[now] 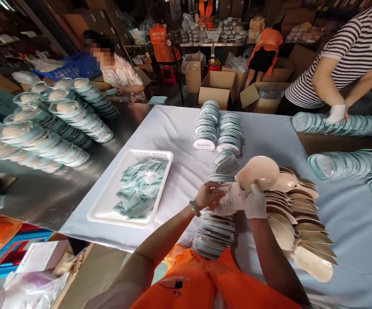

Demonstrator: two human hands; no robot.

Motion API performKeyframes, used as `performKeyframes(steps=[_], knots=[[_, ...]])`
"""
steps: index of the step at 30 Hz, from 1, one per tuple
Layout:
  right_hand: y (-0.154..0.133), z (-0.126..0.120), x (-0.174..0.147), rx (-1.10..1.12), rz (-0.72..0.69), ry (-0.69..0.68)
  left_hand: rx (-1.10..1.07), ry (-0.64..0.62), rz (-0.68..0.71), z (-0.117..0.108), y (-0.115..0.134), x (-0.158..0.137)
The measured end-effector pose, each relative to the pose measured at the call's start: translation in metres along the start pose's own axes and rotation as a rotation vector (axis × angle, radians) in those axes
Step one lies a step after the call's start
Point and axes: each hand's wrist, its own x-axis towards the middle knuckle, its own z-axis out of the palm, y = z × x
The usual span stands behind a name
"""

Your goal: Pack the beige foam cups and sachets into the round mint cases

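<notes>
My right hand [255, 204], in a white glove, grips a glossy beige cup-shaped pad [259, 169] with its thumb on the lower edge. My left hand [210, 195], bare with a bangle at the wrist, has its fingers closed on a pale see-through printed piece [229, 197] just left of the pad. Whether the two pieces are joined I cannot tell. Below my hands lies a row of overlapping round pale-green packs [214, 234]. Rows of nested beige pads [301, 214] spread to the right of my right hand.
A white tray [107, 206] of green printed sachets [142, 186] stands left. Two rows of round packs [207, 124] lie ahead. Tall stacks of packs [44, 143] fill the metal table. A co-worker in stripes [340, 64] handles packs [343, 124] at right; another person [121, 77] sits across.
</notes>
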Motion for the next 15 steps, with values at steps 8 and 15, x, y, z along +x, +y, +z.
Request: performKeyframes(steps=[8,15], knots=[[0.008,-0.047,-0.039,-0.911,-1.067,-0.791,-0.429,-0.296,-0.379,-0.015,-0.004,0.015],[0.024,-0.057,0.017,-0.729,-0.655,-0.314,-0.084,-0.411,-0.002,-0.014,0.009,0.096]])
